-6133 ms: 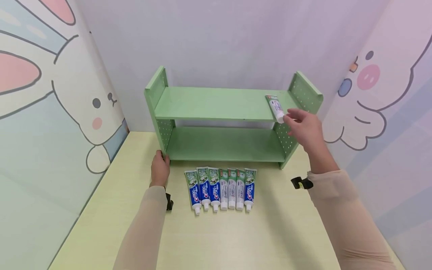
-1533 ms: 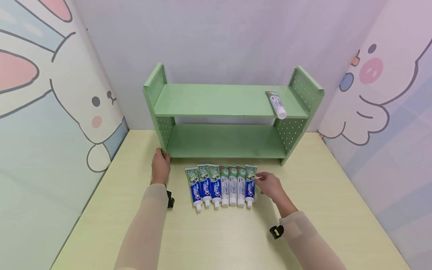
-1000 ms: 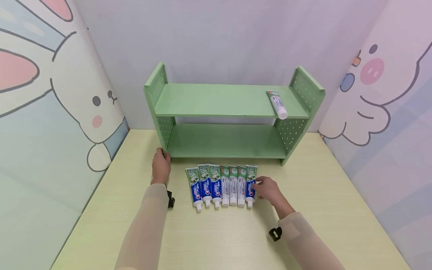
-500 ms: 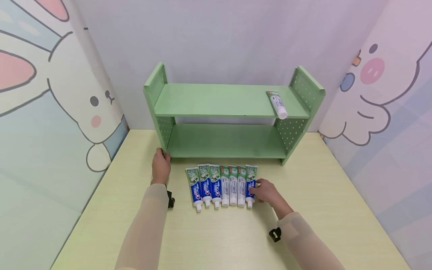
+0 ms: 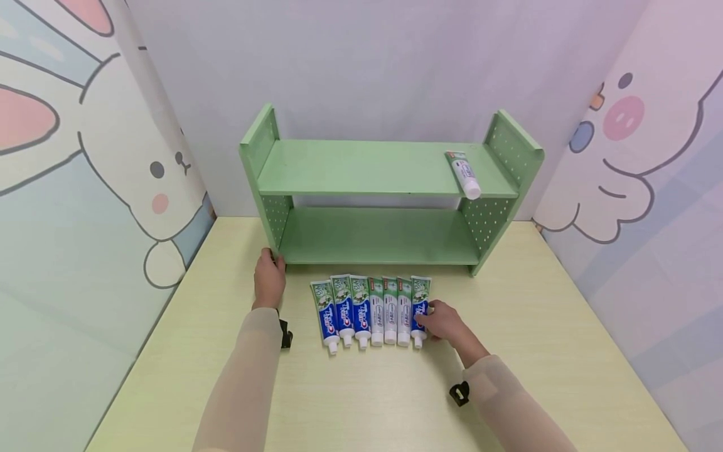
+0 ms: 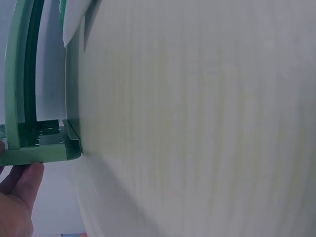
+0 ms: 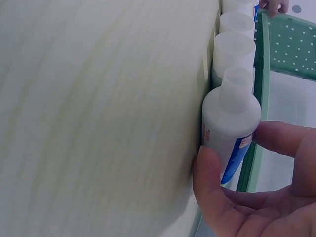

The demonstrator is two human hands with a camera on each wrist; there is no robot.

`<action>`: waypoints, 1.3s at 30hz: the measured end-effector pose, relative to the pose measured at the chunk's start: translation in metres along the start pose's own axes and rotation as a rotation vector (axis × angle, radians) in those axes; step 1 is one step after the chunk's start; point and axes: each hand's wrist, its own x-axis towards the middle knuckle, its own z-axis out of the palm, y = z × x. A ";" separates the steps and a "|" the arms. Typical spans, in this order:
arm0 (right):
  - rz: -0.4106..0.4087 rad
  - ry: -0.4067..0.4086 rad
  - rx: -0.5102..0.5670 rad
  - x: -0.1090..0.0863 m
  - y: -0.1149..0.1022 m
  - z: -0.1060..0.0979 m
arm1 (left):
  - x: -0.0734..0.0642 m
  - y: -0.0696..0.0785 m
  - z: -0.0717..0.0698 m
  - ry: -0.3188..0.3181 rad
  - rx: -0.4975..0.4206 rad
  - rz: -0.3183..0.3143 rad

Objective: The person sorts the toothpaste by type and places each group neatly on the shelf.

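Crest toothpaste tube [image 5: 420, 306] lies pinched inside the right grip [image 5: 445, 322].

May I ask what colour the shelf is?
The shelf is light green, clearest in the head view.

Left hand [image 5: 268, 282]: holds a green two-tier shelf with perforated ends [image 5: 378, 238], low on its left side.
Right hand [image 5: 448, 323]: grips the right-end blue-and-green, white-capped toothpaste tube [image 5: 420, 290].
Row: three more blue-and-green tubes [image 5: 344, 311] leftmost, three white-and-green tubes [image 5: 390, 311] between, on a pale yellow tabletop [image 5: 367, 402].
Upper tier [image 5: 350, 166]: one white-and-green tube [image 5: 465, 174] lying aslant, its cap at the front edge.
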 end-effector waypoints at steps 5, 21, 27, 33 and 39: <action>-0.005 0.004 0.015 0.001 0.001 0.004 | -0.001 0.000 0.000 0.003 -0.006 0.001; -0.017 0.017 0.067 0.001 0.001 0.011 | 0.000 0.000 -0.001 0.002 -0.008 0.000; -0.017 0.028 0.074 0.002 0.004 0.009 | -0.001 0.001 -0.001 -0.001 -0.007 -0.006; -0.023 0.036 0.071 0.000 0.003 0.005 | 0.000 0.002 -0.001 0.010 -0.013 0.005; -0.016 0.047 0.093 -0.001 0.002 0.003 | 0.000 0.001 0.000 0.008 -0.005 0.009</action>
